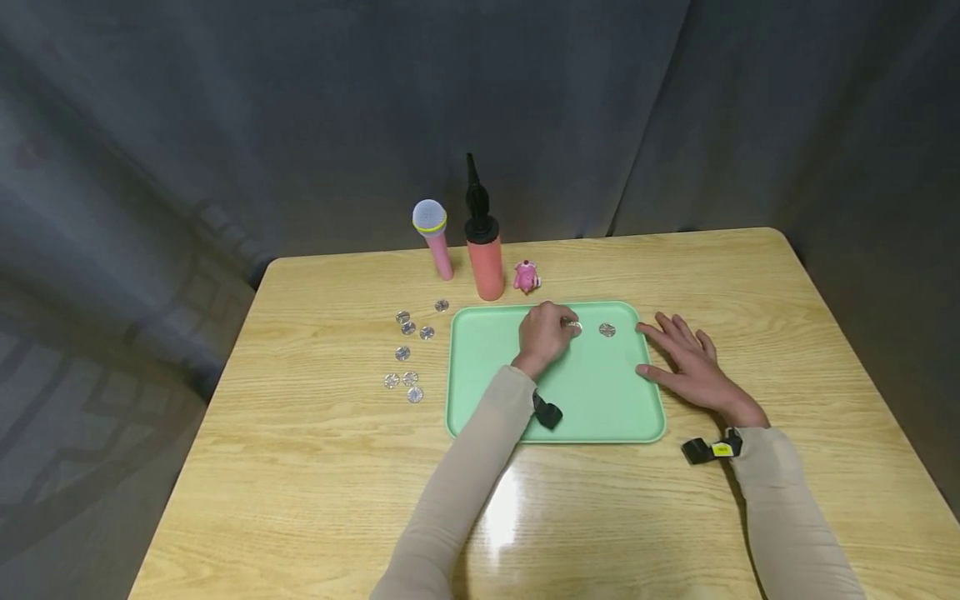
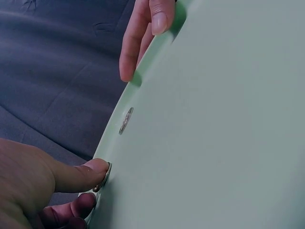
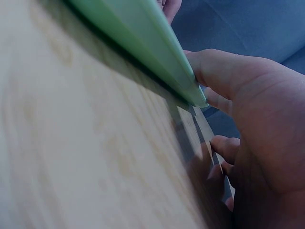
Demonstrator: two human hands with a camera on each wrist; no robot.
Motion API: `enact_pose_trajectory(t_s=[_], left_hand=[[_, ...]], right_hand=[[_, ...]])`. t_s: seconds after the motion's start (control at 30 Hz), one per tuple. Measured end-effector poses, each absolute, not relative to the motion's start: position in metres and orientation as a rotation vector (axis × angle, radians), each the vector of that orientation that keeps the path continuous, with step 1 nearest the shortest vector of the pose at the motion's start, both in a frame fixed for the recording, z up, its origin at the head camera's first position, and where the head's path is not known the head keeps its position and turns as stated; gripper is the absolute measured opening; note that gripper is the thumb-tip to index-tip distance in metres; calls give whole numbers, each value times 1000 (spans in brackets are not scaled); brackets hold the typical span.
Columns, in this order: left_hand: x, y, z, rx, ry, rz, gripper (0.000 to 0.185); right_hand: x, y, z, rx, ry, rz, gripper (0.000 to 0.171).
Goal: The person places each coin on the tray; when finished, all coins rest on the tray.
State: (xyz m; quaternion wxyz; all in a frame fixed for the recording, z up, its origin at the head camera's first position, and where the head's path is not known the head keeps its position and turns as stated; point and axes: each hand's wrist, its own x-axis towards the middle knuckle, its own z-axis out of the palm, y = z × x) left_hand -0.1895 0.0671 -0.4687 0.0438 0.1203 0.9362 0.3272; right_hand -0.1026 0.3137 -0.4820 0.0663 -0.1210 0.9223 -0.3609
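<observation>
Green tray (image 1: 600,400) lies flat on the wooden table (image 1: 300,467). The tray holds two silver coins. One coin (image 1: 575,327) sits at the fingertips of the left hand (image 1: 546,333), near the tray's far rim; the left wrist view shows the thumb (image 2: 83,174) and a curled finger pinching this coin (image 2: 106,175) against the tray floor. The second coin (image 1: 607,330) lies free just to the right of that hand, between the two hands, touching neither.

Right hand (image 1: 686,358) rests on the table at the tray's right edge, fingers spread and straight, thumb against the rim (image 3: 157,52). It holds nothing.

Loose coins (image 1: 408,354) lie scattered on the bare table well left of the left hand, outside the tray. Beyond the left hand, past the tray's far rim, stand a pink toy microphone (image 1: 433,237), a red pump (image 1: 483,250) with black nozzle, and a small pink figure (image 1: 527,277).
</observation>
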Motion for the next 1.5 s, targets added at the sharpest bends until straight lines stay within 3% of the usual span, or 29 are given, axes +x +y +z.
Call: enact_pose_trajectory(t_s=[0.6,1.5], left_hand=[[-190,65,-471,406,2823,1033,16],[-192,12,-434,440,2642,1635,21]], right_hand=[[-102,313,-479,-360,2775,-1089,71],[-102,313,-480,-359,2770,-1093,71]])
